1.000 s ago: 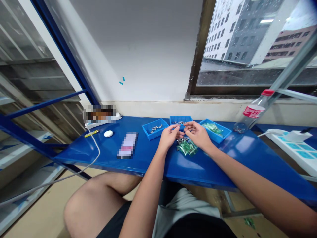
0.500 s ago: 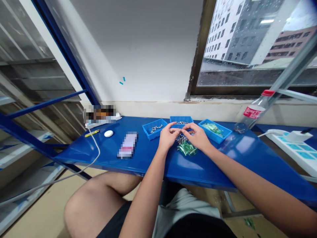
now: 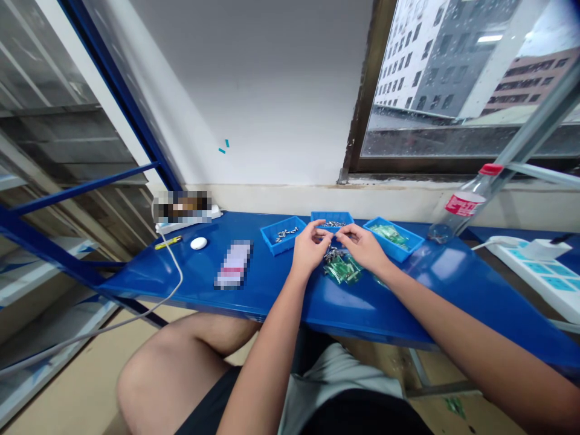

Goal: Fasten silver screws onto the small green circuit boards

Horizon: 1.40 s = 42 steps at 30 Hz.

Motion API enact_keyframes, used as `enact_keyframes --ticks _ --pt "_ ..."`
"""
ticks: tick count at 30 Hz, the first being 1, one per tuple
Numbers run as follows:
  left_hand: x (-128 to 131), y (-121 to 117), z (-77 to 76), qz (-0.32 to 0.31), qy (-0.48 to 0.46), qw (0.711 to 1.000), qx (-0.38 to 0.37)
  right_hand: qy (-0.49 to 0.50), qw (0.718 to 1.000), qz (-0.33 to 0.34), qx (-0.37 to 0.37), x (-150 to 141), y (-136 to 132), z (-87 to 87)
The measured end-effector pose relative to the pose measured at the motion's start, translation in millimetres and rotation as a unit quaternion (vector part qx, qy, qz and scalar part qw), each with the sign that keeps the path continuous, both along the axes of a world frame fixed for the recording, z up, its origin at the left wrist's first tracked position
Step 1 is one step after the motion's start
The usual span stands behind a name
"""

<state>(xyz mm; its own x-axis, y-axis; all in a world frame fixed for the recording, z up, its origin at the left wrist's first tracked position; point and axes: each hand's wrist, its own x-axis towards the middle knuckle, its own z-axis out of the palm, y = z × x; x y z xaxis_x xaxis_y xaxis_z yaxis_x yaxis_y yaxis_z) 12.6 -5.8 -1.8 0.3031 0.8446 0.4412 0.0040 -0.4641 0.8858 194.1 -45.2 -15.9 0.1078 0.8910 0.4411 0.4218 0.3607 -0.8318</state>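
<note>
Over the blue table, my left hand and my right hand meet almost fingertip to fingertip, both pinched. Whatever is between the fingers is too small to make out. Just below them lie a heap of small green pieces, which look like little circuit boards, and some small metal parts, partly hidden by my hands. Behind my hands stands a blue tray with metal parts in it. Another blue tray with metal parts is at the left, and a blue tray of wrapped green pieces is at the right.
On the blue table lie a blurred-out phone-like object, a white rounded object and a yellow cutter. A plastic bottle stands at the back right, near a white power strip. A cable hangs over the left edge.
My fingertips came together above the heap, then drew slightly apart. The hands have otherwise stayed in nearly the same place; trays and heap have not moved.
</note>
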Motion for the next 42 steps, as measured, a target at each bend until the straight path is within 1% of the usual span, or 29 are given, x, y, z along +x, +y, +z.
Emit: enact_keyframes --ticks 3,6,9,12,15,17,20,23,25,27,32,35,38,42 --pt "-1 2 1.0 -0.016 -0.066 0.996 -0.053 -0.051 0.998 0.033 0.005 -4 -4 3.7" --pt "-2 2 1.2 -0.048 -0.081 0.992 -0.079 -0.102 0.994 0.049 0.006 -8 -8 6.8" --pt "-1 1 0.8 -0.052 -0.07 0.993 -0.082 -0.08 0.996 0.042 0.003 -9 -8 6.2" --pt "-2 1 -0.1 -0.057 -0.026 0.996 -0.068 -0.046 0.998 0.041 0.001 -6 -6 4.1" --pt "-2 3 -1.0 -0.061 -0.001 0.997 -0.041 -0.055 0.998 0.043 0.007 -5 -5 3.8" --pt "-3 6 -1.7 -0.057 -0.014 0.997 -0.043 -0.051 0.998 0.037 0.009 -6 -6 5.0" --pt "-2 10 -3.4 -0.037 -0.065 0.994 -0.083 -0.037 0.999 0.025 0.002 -9 -7 7.0" --pt "-1 13 -5.0 -0.003 -0.122 0.985 -0.12 -0.055 0.998 0.025 -0.006 -10 -9 7.8" --pt "-1 13 -5.2 0.004 -0.131 0.982 -0.134 -0.064 0.997 0.029 -0.01 -10 -9 7.5" --pt "-2 12 -4.6 -0.01 -0.114 0.984 -0.138 -0.06 0.997 0.04 -0.014 -9 -8 6.9" --pt "-4 8 -2.6 -0.068 -0.059 0.989 -0.116 -0.05 0.996 0.063 -0.023 -6 -8 5.9" --pt "-3 7 -2.6 -0.077 -0.035 0.991 -0.107 -0.026 0.997 0.065 -0.036 -5 -6 5.5" --pt "-1 6 -4.1 -0.05 -0.013 0.995 -0.085 0.034 0.997 0.053 -0.049 -2 -1 5.1" --pt "-1 5 -7.2 0.019 0.034 0.999 -0.03 0.091 0.994 0.019 -0.059 2 10 7.3"
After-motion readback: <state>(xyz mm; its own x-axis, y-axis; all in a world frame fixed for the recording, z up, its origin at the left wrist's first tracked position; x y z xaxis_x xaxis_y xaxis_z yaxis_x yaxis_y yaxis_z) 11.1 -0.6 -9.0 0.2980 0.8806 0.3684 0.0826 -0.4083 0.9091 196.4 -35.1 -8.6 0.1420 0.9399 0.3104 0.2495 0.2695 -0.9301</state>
